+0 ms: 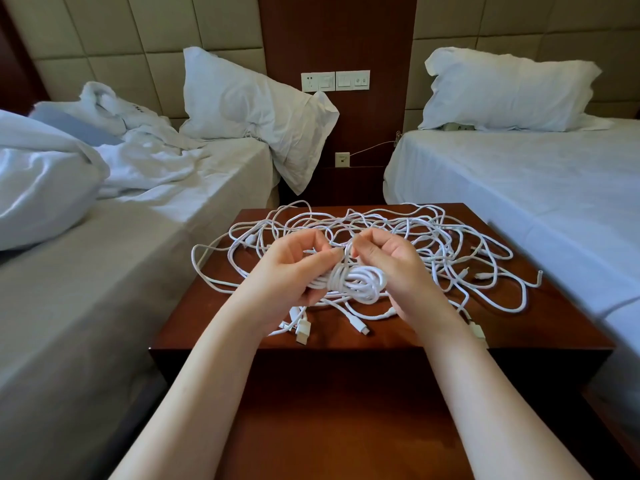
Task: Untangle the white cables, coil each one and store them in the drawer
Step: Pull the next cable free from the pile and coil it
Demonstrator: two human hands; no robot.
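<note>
**A:** What lies nearest?

**B:** Two bare forearms come in from the lower edge, over the front of the table (199, 322). At its near edge lie a USB plug (303, 333) and, right of it, a smaller plug (362, 329), both on white leads.

**A:** And the hands?

**B:** They meet just above the tabletop. The left hand (294, 268) is curled tight, with its fingers round the left end of the coil (362, 284). The right hand (393, 268) is curled too. Its thumb and fingertips pinch the strand that wraps the coil's middle, right at the top of the wrap.

**A:** So the coil is off the table?

**B:** It hangs between the two palms, a thick white bundle bound crosswise. Whether its underside touches the loose leads below cannot be told.

**A:** The other cables?

**B:** A tangle (440, 251) sprawls over most of the tabletop behind and beside the hands. Its loops reach the far edge, and some ends lie out to the right.

**A:** Beyond that?

**B:** The table stands between two beds. The left bed (166, 230) has a rumpled duvet (45, 168) and a pillow (249, 105) slumped toward the gap. The right bed (519, 188) is smooth, with its pillow (505, 91) lying flat at the head. On the dark wood wall between them sit a switch panel (335, 80) and, lower down, a socket (342, 159).
</note>
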